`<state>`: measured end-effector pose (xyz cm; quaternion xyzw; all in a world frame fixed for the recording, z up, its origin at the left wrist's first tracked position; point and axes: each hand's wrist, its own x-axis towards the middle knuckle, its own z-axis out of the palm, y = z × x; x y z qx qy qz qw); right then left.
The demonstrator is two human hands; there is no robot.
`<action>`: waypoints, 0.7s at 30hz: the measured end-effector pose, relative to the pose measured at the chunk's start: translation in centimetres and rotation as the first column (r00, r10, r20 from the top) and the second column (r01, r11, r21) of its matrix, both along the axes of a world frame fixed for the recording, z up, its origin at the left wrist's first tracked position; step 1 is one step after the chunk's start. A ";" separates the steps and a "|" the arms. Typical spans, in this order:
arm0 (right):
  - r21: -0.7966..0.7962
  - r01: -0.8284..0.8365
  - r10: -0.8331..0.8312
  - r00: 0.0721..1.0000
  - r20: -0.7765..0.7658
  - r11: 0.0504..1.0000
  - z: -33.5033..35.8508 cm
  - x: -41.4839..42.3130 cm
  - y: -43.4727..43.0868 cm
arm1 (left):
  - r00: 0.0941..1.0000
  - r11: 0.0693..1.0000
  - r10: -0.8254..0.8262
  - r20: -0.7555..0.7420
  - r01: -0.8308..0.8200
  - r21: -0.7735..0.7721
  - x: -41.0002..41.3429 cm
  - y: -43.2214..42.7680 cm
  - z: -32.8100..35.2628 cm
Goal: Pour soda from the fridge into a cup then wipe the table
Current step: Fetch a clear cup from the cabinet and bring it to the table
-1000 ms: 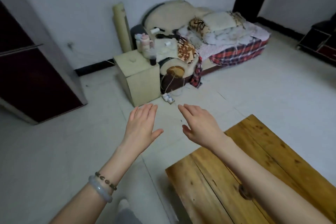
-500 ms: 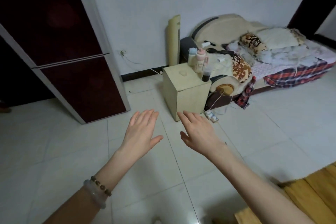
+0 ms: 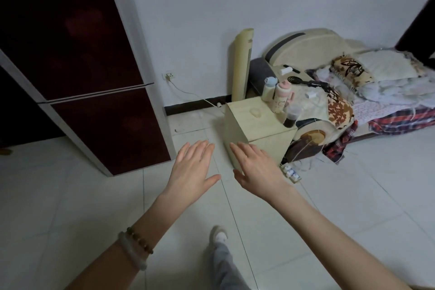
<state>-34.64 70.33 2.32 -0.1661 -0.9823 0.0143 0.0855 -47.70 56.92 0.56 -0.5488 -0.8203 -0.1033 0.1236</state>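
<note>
Here, the left hand [image 3: 191, 172] and right hand [image 3: 256, 169] hovered flat and empty, fingers straight, above the white tiled floor [image 3: 70, 195], the left nearer the tall, upright dark-maroon, silver-trimmed fridge [image 3: 106, 129] standing closed ahead-left by the wall; no soda showed.

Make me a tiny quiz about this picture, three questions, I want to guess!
1. True or false: both doors of the dark red fridge are shut.
2. Which wrist wears the bracelets? A) left B) right C) both
3. Fill in: the left hand and the right hand are open and hold ____.
Key: 1 true; 2 A; 3 nothing.
</note>
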 end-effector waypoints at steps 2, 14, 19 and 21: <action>-0.007 0.018 -0.018 1.000 -0.024 1.000 -0.6 -3.3 2.6 | 1.000 1.000 -0.001 -0.008 0.001 -0.001 -3.1 2.6 -0.2; -0.023 0.097 -0.098 0.993 -0.062 0.995 0.1 -19.5 19.1 | 0.998 0.999 -0.041 0.052 0.042 -0.012 -20.1 19.7 0.7; -0.008 0.158 -0.158 0.987 -0.039 0.987 -0.5 -23.7 24.2 | 0.993 0.995 -0.080 0.092 0.086 -0.060 -25.0 25.5 -0.5; -0.026 0.197 -0.198 0.980 -0.030 0.980 -1.0 -25.3 26.3 | 0.990 0.990 -0.108 0.092 0.115 -0.080 -27.1 28.1 -0.8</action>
